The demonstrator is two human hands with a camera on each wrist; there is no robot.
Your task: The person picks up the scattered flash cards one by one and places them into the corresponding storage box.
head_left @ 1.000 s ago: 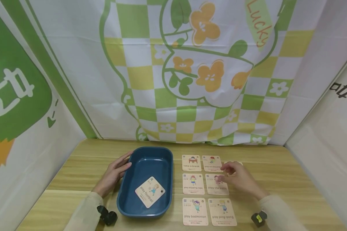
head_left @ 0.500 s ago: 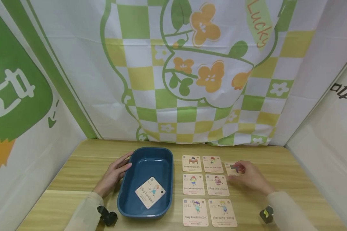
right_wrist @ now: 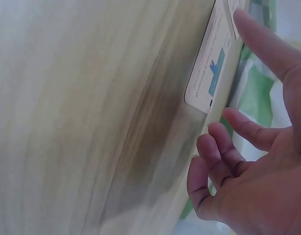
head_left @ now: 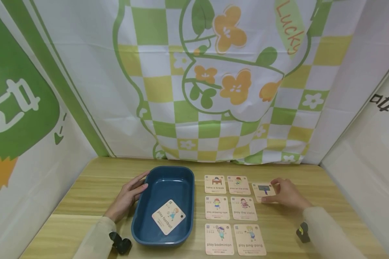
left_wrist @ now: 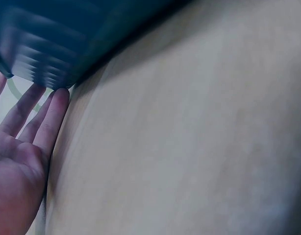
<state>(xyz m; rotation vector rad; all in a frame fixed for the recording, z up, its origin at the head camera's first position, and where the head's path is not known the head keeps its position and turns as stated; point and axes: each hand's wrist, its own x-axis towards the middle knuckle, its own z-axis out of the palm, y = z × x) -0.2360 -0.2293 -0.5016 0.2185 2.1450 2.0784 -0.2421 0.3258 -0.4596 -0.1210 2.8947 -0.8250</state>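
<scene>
My left hand (head_left: 126, 197) rests against the left side of a deep blue rectangular tray (head_left: 138, 230) in the head view. In the left wrist view, its extended fingers touch the tray's wall. A "play football" card (head_left: 168, 217) lies turned at an angle inside the tray. At the right, my right hand (head_left: 286, 194) is at a card with a blackboard picture (head_left: 264, 190), thumb by its lower edge and a finger by its upper right corner. The right wrist view shows that card (right_wrist: 209, 73) flat on the table, with the other fingers loosely bent beside it.
Left of that card, picture cards lie in two columns, among them "take a break" (head_left: 215, 184), "play the violin" (head_left: 244, 208) and "play badminton" (head_left: 219, 240). The wooden table (head_left: 77, 208) ends at a patterned cloth (head_left: 214, 140) behind.
My right hand has moved from over the "play on the slide" and violin cards to the right. The blackboard card has come into view there, and the fingers have loosened. The left hand stays still.
</scene>
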